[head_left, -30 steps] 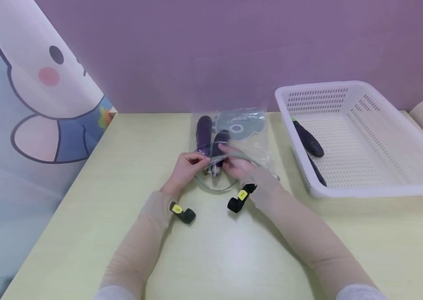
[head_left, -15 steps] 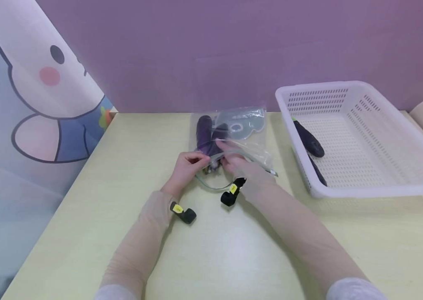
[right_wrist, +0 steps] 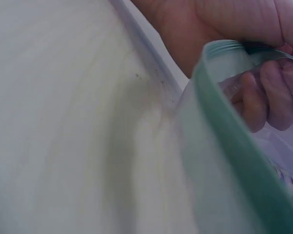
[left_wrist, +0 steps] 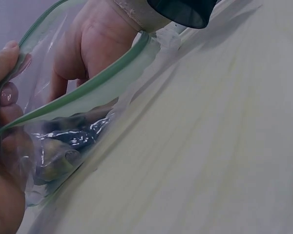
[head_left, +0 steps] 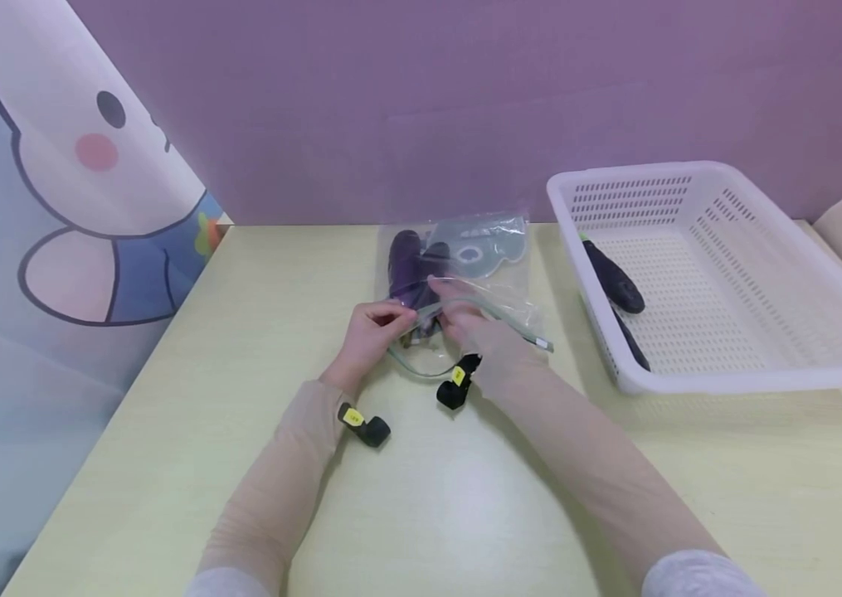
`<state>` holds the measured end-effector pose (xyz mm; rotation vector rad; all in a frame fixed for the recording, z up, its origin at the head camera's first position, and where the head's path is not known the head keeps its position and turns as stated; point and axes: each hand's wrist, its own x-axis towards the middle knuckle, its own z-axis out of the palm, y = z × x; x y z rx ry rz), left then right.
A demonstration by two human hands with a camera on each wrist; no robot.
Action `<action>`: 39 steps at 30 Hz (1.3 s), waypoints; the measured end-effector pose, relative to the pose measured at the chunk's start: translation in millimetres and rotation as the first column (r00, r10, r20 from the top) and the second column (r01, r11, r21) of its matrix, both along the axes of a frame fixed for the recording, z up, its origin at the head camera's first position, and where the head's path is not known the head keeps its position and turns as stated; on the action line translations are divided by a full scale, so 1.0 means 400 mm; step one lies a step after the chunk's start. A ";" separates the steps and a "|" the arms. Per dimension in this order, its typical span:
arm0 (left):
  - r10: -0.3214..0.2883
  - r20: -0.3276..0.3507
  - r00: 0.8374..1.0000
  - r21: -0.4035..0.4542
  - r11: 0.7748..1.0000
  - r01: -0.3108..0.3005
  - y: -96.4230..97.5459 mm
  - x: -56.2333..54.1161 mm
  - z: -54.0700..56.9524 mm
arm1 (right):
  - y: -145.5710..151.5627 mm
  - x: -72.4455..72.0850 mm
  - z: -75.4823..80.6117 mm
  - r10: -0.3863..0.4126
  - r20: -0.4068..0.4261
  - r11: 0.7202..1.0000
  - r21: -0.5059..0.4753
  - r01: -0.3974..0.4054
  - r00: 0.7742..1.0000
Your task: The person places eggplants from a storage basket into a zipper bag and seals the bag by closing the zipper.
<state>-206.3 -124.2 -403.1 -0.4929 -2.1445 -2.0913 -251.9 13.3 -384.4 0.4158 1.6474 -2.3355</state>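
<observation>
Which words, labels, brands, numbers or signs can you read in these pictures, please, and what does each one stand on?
No text can be read with certainty.
Left yellow label, on the black band at the left hand: dark marks, too small to read.
Right yellow label, on the black band at the right hand: likewise unreadable.
Clear bag: no lettering I can make out.

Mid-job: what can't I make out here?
Left wrist view: fingertips of right hand, behind green rim of bag.
Head view: part of nearer dark object in basket, behind basket wall.
Head view: lettering on yellow labels, too small.
Right wrist view: bag contents, cut off by right edge.
</observation>
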 end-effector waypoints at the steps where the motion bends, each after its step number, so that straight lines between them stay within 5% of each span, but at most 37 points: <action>1: 0.003 0.004 1.000 0.002 1.000 -0.003 0.000 0.000 0.000 | 0.000 0.001 0.000 0.003 -0.016 1.000 0.015 -0.002 1.000; 9: 0.030 0.005 1.000 0.012 0.999 -0.030 0.001 0.002 0.004 | -0.010 -0.105 -0.168 0.006 -0.120 0.995 0.104 0.007 0.993; 17: 0.021 0.004 1.000 0.010 1.000 -0.021 0.002 0.004 0.007 | -0.004 0.011 -0.005 0.065 -0.080 0.952 0.303 -0.038 0.995; 25: 0.017 -0.008 1.000 0.010 1.000 -0.017 0.002 0.003 0.006 | -0.004 0.017 0.009 0.108 -0.094 0.917 0.395 -0.063 0.990; 39: 0.009 -0.027 1.000 0.025 1.000 -0.009 0.002 0.002 0.007 | 0.000 0.014 0.013 0.123 -0.074 0.939 0.332 -0.092 0.990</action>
